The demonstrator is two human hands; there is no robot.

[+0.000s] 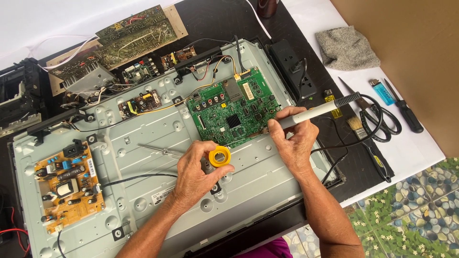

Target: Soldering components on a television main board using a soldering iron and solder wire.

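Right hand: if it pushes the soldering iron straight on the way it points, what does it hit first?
The right hand holds the soldering iron pointing left and slightly down. Its tip sits at the lower right edge of the green board, so the board comes first, probably. Whether the tip already touches it cannot be told.

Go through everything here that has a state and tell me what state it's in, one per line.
left hand: closed on the yellow solder spool
right hand: gripping the soldering iron, tip down at the green board's edge
green circuit board: mounted on the panel, cables plugged in
television back panel: cover off, lying flat
scissors: shut
grey cloth: crumpled
brush: lying unused
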